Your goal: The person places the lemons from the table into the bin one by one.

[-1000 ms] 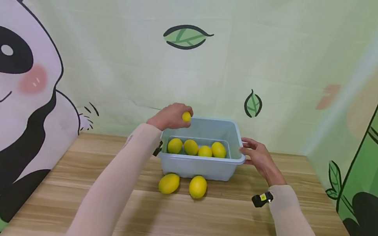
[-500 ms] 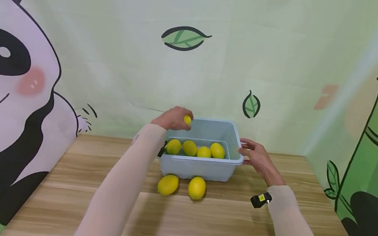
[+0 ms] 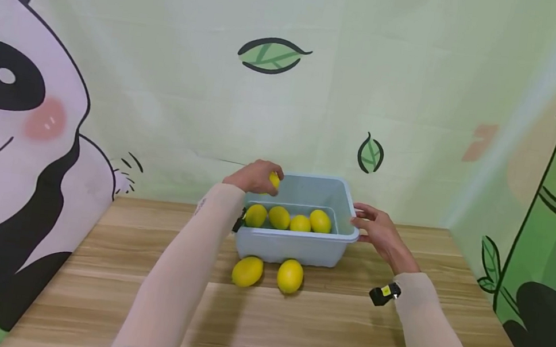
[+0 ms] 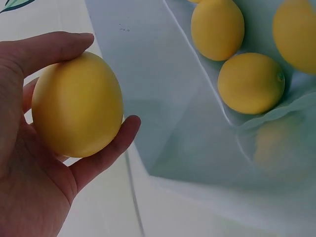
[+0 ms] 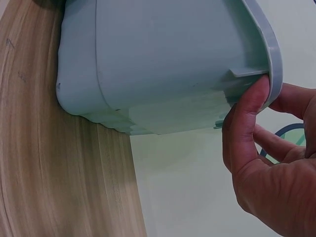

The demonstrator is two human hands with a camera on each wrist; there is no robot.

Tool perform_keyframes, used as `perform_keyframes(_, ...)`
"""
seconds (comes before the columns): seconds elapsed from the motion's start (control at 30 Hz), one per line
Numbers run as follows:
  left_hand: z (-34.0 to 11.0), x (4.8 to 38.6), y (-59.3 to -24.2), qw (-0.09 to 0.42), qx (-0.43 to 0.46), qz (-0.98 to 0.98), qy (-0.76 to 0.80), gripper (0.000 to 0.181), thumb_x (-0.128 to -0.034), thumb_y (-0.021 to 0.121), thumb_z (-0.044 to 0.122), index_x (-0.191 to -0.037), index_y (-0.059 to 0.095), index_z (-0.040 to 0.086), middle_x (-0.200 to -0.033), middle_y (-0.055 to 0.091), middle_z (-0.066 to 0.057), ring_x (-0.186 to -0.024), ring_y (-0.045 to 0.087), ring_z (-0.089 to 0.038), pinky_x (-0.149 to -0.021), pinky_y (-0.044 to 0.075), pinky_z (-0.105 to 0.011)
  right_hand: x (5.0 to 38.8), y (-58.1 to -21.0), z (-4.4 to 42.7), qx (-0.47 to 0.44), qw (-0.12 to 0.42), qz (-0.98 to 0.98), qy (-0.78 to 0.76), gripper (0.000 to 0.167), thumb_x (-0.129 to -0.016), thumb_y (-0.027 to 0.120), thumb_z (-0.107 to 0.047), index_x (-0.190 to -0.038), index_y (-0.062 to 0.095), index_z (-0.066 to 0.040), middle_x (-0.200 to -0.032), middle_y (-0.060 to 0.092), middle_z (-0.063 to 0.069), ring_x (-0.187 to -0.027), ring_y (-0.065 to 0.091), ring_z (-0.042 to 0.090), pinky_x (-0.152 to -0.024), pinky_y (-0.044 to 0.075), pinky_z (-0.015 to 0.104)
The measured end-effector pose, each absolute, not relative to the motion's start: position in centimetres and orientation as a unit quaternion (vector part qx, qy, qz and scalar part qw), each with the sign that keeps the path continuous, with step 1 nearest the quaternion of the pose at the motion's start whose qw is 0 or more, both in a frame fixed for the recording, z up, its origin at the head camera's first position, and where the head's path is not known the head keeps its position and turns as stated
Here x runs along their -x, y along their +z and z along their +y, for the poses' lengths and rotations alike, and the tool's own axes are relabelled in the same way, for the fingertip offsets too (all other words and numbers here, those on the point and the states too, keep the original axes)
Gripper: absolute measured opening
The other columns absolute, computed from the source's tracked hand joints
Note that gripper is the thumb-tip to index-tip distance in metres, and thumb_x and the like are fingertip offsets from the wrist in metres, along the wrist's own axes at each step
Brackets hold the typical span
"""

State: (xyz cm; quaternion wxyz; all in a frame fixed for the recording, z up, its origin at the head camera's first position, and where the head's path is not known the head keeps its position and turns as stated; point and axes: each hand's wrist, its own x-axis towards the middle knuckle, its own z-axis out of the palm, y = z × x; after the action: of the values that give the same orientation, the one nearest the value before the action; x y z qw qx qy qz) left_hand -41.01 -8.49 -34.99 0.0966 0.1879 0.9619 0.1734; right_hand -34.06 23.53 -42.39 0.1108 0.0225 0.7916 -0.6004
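Observation:
My left hand [image 3: 254, 176] holds a yellow lemon [image 4: 79, 104] above the left end of a pale blue plastic bin [image 3: 289, 248]. Thumb and fingers wrap round the fruit, which stays apart from the bin's floor. On the bin's right side, my right hand [image 3: 380, 232] grips the rim [image 5: 274, 59], with fingers both under and over the edge. Several lemons [image 3: 279, 218] lie in a row inside the bin, along its front wall. Outside, just in front of it, a lemon [image 3: 247, 271] and another lemon [image 3: 290, 276] rest on the table.
The bin stands on a wood-grain table [image 3: 321, 329] near its back edge. Behind it hangs a pale green backdrop [image 3: 173, 97] printed with pandas, leaves and bamboo. A small black camera [image 3: 385, 294] is on the right wrist.
My left hand has come down slightly and a little to the right, still holding the lemon. The right hand keeps its place on the rim, and the other lemons have not moved.

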Motion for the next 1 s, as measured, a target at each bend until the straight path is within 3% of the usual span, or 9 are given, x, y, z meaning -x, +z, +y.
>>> perform_keyframes(0.4,-8.5,40.7,-35.0,0.111,-0.193,0.959,0.176,0.045,-0.0882,0.068,0.023,-0.131,0.058,0.016,-0.139,0.054,-0.014,-0.118,0.054,-0.028,-0.098,0.051,-0.044,33.8,-42.2,23.5,-0.023,0.113,0.788,-0.604,0.057,-0.098,0.055,-0.017,-0.152,0.036,-0.014,-0.148,0.041,0.018,-0.127,0.049,0.039,-0.087,0.058,0.033)
perform_keyframes(1.0,-8.3,38.6,-33.7,0.042,-0.244,0.96,0.131,0.042,-0.093,0.062,0.032,-0.132,0.057,0.016,-0.134,0.056,-0.007,-0.118,0.054,-0.025,-0.104,0.047,-0.041,33.8,-42.2,23.6,-0.017,0.113,0.789,-0.604,0.058,-0.099,0.056,-0.018,-0.153,0.034,-0.014,-0.151,0.039,0.02,-0.126,0.049,0.037,-0.087,0.058,0.032)
